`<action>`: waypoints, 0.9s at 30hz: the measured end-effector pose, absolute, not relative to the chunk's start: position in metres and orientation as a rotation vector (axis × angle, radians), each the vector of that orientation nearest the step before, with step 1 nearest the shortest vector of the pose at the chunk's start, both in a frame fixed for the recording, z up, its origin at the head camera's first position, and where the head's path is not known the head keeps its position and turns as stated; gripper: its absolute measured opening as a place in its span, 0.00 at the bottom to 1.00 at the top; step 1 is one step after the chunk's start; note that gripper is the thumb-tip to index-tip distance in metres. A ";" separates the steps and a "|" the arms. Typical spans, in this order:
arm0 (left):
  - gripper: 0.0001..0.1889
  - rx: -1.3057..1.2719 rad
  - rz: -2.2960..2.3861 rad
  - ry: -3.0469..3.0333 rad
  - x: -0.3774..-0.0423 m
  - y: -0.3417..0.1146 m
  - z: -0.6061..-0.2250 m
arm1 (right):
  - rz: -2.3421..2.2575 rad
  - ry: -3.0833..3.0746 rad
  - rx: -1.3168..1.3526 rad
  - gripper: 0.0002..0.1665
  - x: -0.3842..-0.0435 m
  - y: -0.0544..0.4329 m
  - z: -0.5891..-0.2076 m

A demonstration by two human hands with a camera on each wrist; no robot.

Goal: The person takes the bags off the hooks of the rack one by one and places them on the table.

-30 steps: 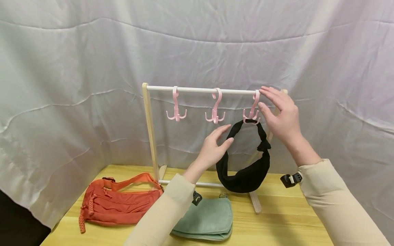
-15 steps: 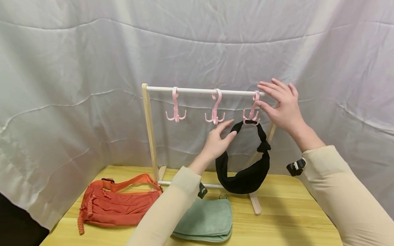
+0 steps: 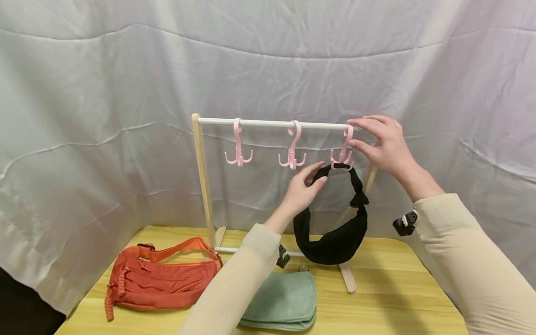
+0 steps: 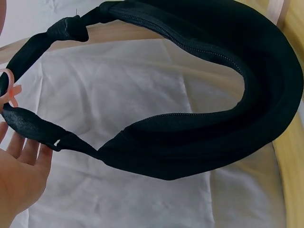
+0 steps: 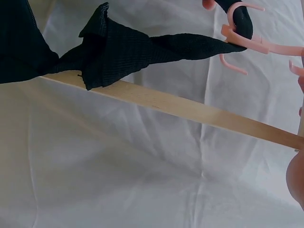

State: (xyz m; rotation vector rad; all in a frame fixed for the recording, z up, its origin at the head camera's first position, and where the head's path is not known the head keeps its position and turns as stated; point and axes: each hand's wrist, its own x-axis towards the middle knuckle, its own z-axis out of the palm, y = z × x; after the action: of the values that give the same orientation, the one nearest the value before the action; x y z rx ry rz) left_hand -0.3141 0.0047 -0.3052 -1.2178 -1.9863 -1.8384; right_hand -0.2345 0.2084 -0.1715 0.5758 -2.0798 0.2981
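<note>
A black fabric shoulder bag (image 3: 335,249) with a knotted strap hangs from the rightmost pink hook (image 3: 345,139) on the rack. Its zip opening (image 4: 190,45) faces the left wrist camera. My left hand (image 3: 302,190) is at the left side of the strap, with relaxed fingers (image 4: 31,149) touching it from behind. Up at the rail, my right hand (image 3: 387,146) has its fingertips and thumb beside that hook's upper part, loosely bent and apart. Most of the right hand is out of its own wrist view, where the strap knot (image 5: 114,54) shows.
Two more pink hooks, one left (image 3: 238,144) and one middle (image 3: 293,146), hang on the white rail (image 3: 264,123). A red waist bag (image 3: 163,284) and a green pouch (image 3: 286,298) lie on the wooden table (image 3: 377,288). Grey cloth (image 3: 268,60) stands behind.
My left hand has moved right and slightly up to the strap. My right hand spread its fingers, then brought them back nearer the hook. The bag stays hanging.
</note>
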 end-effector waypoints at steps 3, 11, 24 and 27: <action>0.23 -1.216 -1.837 -1.991 -0.313 0.006 -0.305 | 0.319 -2.079 0.570 0.30 -0.235 0.208 -0.173; 0.19 -1.201 -1.873 -1.950 -0.313 0.006 -0.309 | 0.352 -2.064 0.552 0.29 -0.237 0.203 -0.177; 0.15 -1.221 -2.037 -1.787 -0.308 0.008 -0.311 | 0.349 -2.034 0.559 0.30 -0.239 0.206 -0.183; 0.15 -1.235 -2.072 -1.772 -0.307 0.007 -0.309 | 0.351 -2.033 0.553 0.30 -0.240 0.206 -0.182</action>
State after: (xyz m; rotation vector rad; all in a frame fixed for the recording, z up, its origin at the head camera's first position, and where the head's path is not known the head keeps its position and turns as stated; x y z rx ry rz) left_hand -0.3073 0.0069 -0.3090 -1.2348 -1.7718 -2.0719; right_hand -0.2405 0.2055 -0.1817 0.5526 -2.0335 0.3511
